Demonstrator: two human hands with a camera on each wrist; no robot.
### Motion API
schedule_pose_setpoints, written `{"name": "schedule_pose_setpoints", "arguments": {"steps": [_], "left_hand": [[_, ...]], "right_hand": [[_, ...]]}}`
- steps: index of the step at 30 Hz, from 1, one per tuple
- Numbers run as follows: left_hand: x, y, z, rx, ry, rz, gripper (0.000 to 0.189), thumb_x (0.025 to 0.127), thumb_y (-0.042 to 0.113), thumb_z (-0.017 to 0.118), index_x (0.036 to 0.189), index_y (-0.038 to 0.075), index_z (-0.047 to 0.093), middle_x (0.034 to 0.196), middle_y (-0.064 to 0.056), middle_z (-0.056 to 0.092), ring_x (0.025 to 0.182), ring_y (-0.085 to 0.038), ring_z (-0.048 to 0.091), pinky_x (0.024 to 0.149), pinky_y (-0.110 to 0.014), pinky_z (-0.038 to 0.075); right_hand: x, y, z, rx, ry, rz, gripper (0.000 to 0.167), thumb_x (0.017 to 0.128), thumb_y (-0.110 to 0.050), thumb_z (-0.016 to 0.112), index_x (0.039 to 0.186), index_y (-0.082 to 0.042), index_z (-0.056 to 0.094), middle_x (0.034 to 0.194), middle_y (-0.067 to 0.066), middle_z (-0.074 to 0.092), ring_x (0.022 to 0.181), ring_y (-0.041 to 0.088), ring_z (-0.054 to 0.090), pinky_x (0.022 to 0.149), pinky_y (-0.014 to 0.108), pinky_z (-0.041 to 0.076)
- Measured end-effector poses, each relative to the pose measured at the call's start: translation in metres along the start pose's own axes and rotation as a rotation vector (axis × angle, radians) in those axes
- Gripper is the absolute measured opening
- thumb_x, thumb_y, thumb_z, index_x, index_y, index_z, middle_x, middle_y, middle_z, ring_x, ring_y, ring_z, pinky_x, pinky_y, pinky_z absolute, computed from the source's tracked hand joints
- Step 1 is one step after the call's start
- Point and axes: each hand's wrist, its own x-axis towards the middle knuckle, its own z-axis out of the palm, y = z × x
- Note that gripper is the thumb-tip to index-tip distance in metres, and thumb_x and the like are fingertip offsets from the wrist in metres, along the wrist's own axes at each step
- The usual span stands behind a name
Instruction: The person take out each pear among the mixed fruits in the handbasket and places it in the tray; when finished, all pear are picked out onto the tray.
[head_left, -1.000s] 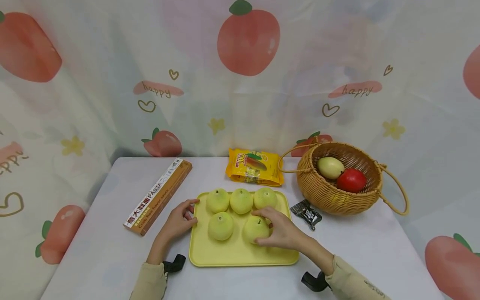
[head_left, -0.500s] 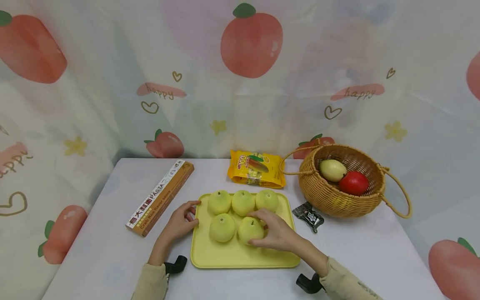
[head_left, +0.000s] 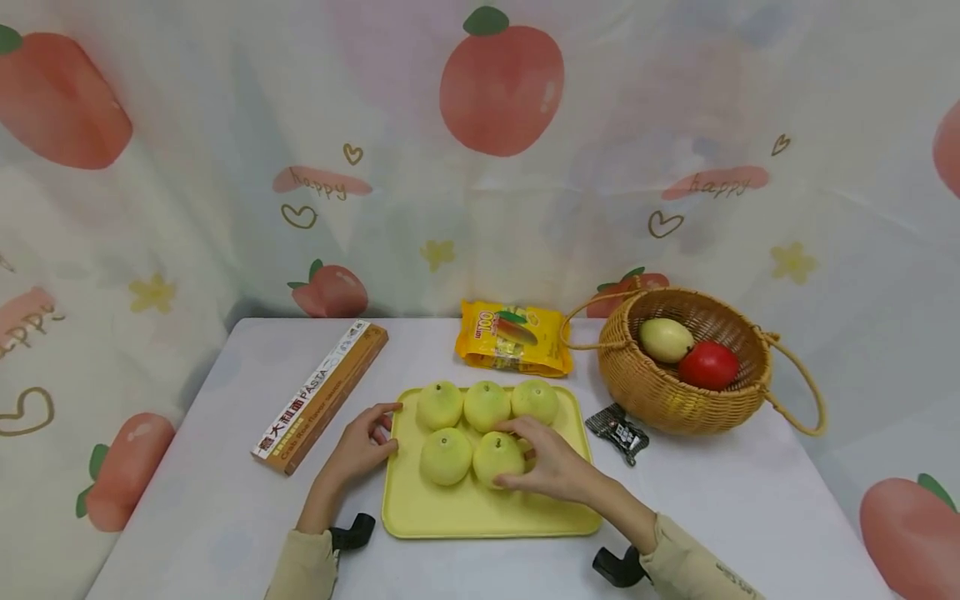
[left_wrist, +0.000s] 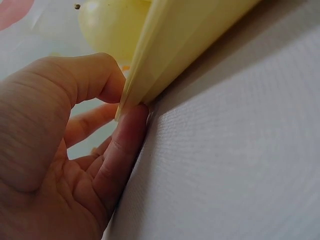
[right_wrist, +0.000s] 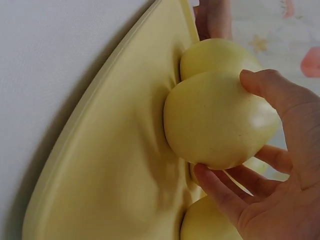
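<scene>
My right hand [head_left: 551,462] grips a round yellow-green pear [right_wrist: 215,120], thumb on one side and fingers curled round the other. This pear is at the tray's middle, right up against another pear [head_left: 446,457] on its left. Behind them a row of three more pears [head_left: 487,406] lines the tray's far edge. At the left rim of the yellow tray [head_left: 491,521], my left hand [head_left: 362,442] pinches the edge. In the left wrist view its thumb lies on the tray rim [left_wrist: 137,82] and a finger tucks under it.
A long pasta box [head_left: 321,398] lies left of the tray. Behind stands a yellow mango-print packet [head_left: 513,337]. To the right, a wicker basket [head_left: 675,400] holds a pale oval fruit [head_left: 665,340] and a red fruit [head_left: 708,365]. A small black wrapped packet [head_left: 618,433] lies before the basket.
My right hand has moved the gripped pear left, closing the gap to the pear beside it. My left hand has stayed on the tray's edge; the view has shifted slightly.
</scene>
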Motion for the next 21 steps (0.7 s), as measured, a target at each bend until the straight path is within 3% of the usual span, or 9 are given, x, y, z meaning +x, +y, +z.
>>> {"name": "schedule_pose_setpoints", "arguments": {"steps": [3, 15, 21], "left_hand": [[-0.001, 0.000, 0.000, 0.004, 0.005, -0.003, 0.056, 0.075, -0.002, 0.069, 0.130, 0.008, 0.061, 0.094, -0.005, 0.056, 0.069, -0.012, 0.052, 0.061, -0.024, 0.042], [-0.005, -0.003, 0.001, 0.011, 0.025, 0.001, 0.055, 0.075, -0.002, 0.069, 0.129, 0.008, 0.062, 0.094, -0.005, 0.056, 0.069, -0.012, 0.052, 0.061, -0.023, 0.042], [-0.001, 0.000, 0.000, 0.001, 0.021, 0.027, 0.055, 0.075, 0.000, 0.069, 0.129, 0.007, 0.061, 0.094, -0.005, 0.056, 0.069, -0.012, 0.053, 0.061, -0.023, 0.043]], "right_hand": [[0.000, 0.000, -0.003, 0.025, -0.020, 0.002, 0.066, 0.080, -0.034, 0.081, 0.133, -0.004, 0.055, 0.125, 0.006, 0.056, 0.110, 0.024, 0.057, 0.081, 0.027, 0.053], [0.000, -0.005, -0.034, 0.037, -0.027, -0.045, 0.054, 0.088, -0.029, 0.074, 0.130, -0.001, 0.056, 0.125, 0.018, 0.059, 0.109, 0.036, 0.061, 0.086, 0.050, 0.052], [-0.001, -0.005, -0.066, -0.037, 0.059, -0.055, 0.045, 0.089, -0.020, 0.073, 0.127, 0.001, 0.058, 0.120, 0.018, 0.063, 0.105, 0.035, 0.064, 0.084, 0.049, 0.053]]}}
